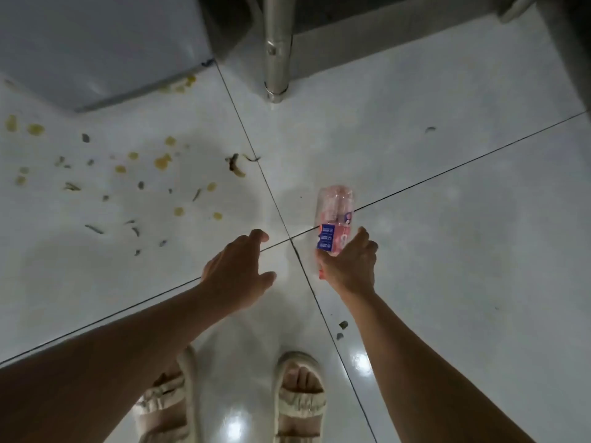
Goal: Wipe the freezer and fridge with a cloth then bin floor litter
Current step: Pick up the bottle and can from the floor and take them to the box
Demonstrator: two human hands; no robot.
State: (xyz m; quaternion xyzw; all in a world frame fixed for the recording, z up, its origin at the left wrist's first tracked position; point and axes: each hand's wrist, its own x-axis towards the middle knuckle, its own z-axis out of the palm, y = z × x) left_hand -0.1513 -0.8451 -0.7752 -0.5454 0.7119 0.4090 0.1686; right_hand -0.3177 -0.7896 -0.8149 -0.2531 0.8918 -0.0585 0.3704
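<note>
My right hand (350, 266) grips the lower end of a clear pink plastic bottle (334, 215) with a blue label, held just above the white tiled floor (447, 219). My left hand (238, 270) hovers beside it with fingers spread and nothing in it. Yellow and dark scraps of litter (163, 161) are scattered over the floor at the left. A larger brown and yellow scrap (236, 166) lies near the tile joint. The lower corner of a white appliance (105, 49) shows at the top left. No cloth is in view.
A shiny metal leg (277, 49) stands on the floor at top centre, with a dark gap behind it. My feet in beige sandals (299, 401) are at the bottom. Two small dark scraps (341, 329) lie by my right forearm.
</note>
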